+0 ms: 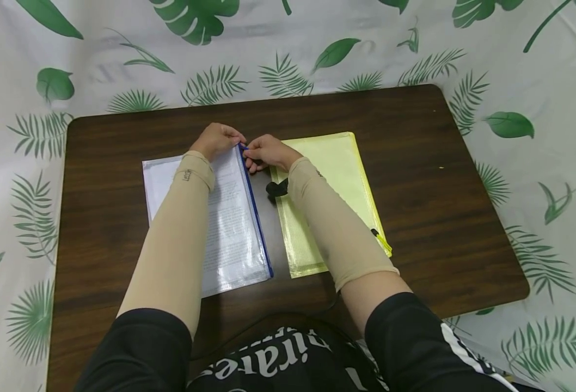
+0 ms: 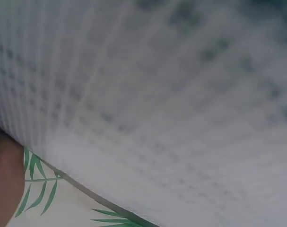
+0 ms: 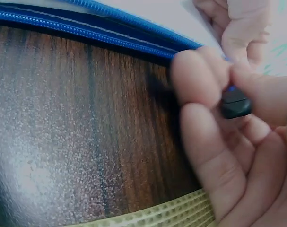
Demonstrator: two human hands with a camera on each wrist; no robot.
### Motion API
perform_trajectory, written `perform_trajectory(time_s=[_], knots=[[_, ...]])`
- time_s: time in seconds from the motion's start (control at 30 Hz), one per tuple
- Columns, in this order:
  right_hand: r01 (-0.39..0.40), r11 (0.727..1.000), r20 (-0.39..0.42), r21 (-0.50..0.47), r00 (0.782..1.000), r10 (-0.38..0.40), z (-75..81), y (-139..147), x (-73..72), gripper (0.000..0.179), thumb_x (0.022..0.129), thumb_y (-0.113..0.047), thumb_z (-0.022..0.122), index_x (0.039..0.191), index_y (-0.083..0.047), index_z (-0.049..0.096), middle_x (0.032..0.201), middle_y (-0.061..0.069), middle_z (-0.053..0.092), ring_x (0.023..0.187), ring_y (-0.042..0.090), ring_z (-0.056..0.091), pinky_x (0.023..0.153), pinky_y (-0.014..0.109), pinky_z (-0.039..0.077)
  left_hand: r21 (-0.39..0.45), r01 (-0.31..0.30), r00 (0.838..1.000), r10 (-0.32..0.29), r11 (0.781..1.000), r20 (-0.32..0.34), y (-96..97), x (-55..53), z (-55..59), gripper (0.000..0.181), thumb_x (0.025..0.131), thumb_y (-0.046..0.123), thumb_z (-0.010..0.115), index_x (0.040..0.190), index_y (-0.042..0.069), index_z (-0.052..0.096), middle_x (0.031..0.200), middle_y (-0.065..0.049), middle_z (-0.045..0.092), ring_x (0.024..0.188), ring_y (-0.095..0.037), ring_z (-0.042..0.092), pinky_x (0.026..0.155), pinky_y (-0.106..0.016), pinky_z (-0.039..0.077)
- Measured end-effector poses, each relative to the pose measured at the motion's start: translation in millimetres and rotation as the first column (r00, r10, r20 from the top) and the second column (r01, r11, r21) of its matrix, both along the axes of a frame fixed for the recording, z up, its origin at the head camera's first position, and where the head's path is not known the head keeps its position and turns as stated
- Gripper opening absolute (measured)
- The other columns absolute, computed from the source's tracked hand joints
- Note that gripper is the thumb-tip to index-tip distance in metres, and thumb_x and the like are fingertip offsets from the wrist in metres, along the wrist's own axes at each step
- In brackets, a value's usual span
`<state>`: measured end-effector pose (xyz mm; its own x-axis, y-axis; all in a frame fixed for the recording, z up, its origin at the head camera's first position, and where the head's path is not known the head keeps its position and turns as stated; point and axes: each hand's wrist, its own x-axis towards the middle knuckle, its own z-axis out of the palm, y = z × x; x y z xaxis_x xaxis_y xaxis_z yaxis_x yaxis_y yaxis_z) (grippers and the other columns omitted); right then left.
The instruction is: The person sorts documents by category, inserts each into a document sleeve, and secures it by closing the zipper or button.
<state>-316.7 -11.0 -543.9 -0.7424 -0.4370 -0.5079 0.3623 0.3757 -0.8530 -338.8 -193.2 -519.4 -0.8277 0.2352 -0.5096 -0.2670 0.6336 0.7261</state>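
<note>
A clear mesh zipper pouch with a printed sheet inside lies on the table's left half, its blue zipper along the right edge. My left hand pinches the pouch's far right corner, at the zipper's end. Close beside it, my right hand pinches the zipper pull, whose black tip pokes out between finger and thumb. The two blue rows of teeth stand apart in the right wrist view. Blurred pouch mesh fills most of the left wrist view.
A yellow mesh zipper pouch lies under my right forearm, with a black-and-yellow pull at its near right corner. A small black object shows beside my right wrist. The dark wooden table stands before a leaf-patterned cloth.
</note>
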Motion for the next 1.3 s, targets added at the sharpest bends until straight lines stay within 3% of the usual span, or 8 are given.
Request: perform_trajectory(time_s=[0.23, 0.43, 0.57, 0.87, 1.3], knots=[[-0.101, 0.992, 0.029, 0.081, 0.995, 0.099, 13.0, -0.2, 8.0, 0.024, 0.106, -0.014, 0.055, 0.097, 0.003, 0.069, 0.083, 0.009, 0.071, 0.069, 0.016, 0.069, 0.064, 0.026, 0.055, 0.030, -0.045, 0.998, 0.044, 0.999, 0.040, 3.0, 1.1, -0.9, 0.028, 0.103, 0.019, 0.058, 0.122, 0.004, 0.073, 0.112, -0.003, 0.075, 0.126, -0.020, 0.053, 0.111, -0.029, 0.034], [-0.205, 0.970, 0.058, 0.129, 0.978, 0.199, 17.3, 5.0, 17.3, 0.026, 0.106, -0.013, 0.054, 0.097, 0.005, 0.072, 0.081, 0.010, 0.072, 0.072, 0.018, 0.072, 0.066, 0.028, 0.057, 0.059, -0.010, 1.000, 0.009, 0.998, 0.023, 4.7, 2.1, 5.3, 0.028, 0.104, 0.015, 0.057, 0.124, 0.001, 0.072, 0.108, -0.004, 0.077, 0.131, -0.021, 0.053, 0.116, -0.030, 0.031], [-0.173, 0.982, 0.051, 0.082, 0.984, 0.169, 11.0, 7.0, 17.8, 0.026, 0.106, -0.014, 0.055, 0.100, 0.005, 0.072, 0.083, 0.009, 0.074, 0.075, 0.018, 0.073, 0.068, 0.029, 0.057, 0.053, -0.007, 1.000, 0.006, 0.999, 0.019, 3.2, 1.0, 6.5, 0.028, 0.105, 0.014, 0.056, 0.124, 0.001, 0.072, 0.105, -0.003, 0.078, 0.131, -0.022, 0.053, 0.117, -0.031, 0.029], [-0.129, 0.990, 0.047, 0.062, 0.991, 0.127, 1.8, 3.6, 18.0, 0.025, 0.104, -0.014, 0.058, 0.100, 0.006, 0.073, 0.078, 0.007, 0.073, 0.070, 0.015, 0.072, 0.062, 0.025, 0.056, 0.044, -0.023, 0.999, 0.021, 0.999, 0.036, 1.2, -2.1, -2.4, 0.029, 0.105, 0.017, 0.056, 0.124, 0.002, 0.071, 0.089, 0.007, 0.077, 0.129, -0.020, 0.053, 0.114, -0.030, 0.030], [-0.124, 0.990, 0.022, 0.071, 0.992, 0.123, -1.2, 4.2, 21.7, 0.025, 0.105, -0.016, 0.057, 0.099, 0.003, 0.072, 0.081, 0.007, 0.074, 0.073, 0.015, 0.073, 0.066, 0.026, 0.056, 0.014, 0.015, 0.999, -0.015, 1.000, 0.033, -0.3, -0.4, -1.7, 0.030, 0.106, 0.018, 0.054, 0.126, 0.005, 0.071, 0.110, -0.001, 0.076, 0.131, -0.020, 0.052, 0.118, -0.032, 0.028]])
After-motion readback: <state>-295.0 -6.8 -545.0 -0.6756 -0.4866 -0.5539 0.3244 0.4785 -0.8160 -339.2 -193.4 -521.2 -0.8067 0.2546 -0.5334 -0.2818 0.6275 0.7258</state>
